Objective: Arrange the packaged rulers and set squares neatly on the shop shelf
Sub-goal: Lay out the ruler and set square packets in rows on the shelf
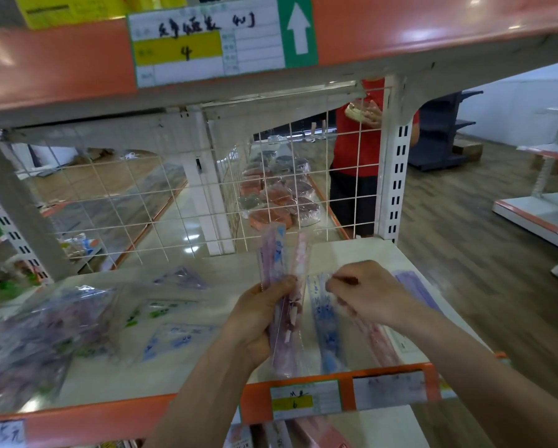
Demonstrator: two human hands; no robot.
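Left hand: fingers curled round the middle of a bundle of packaged rulers, thumb across the front. The bundle is pink, purple and blue. It stands near upright with a slight tilt, top end up in front of the wire grid back, bottom end down by the shelf's front edge.

Right hand: fingers curled, thumb and forefinger pinching the clear top edge of the blue ruler packet. There's motion blur, so I can't tell how firm the grip is. That packet lies flat on the shelf, running front to back, just right of the bundle.

The pink ruler packet lies flat beside the blue one, partly under my right wrist. The purple packet is further right, half hidden by the hand.

Left half of the shelf has a loose overlapping heap of set square packs. Between the heap and my left arm are a blue-print packet and a green-print packet. One purple set square pack sits nearer the back.

The orange front strip carries a price label. A person in a red shirt stands behind the grid.
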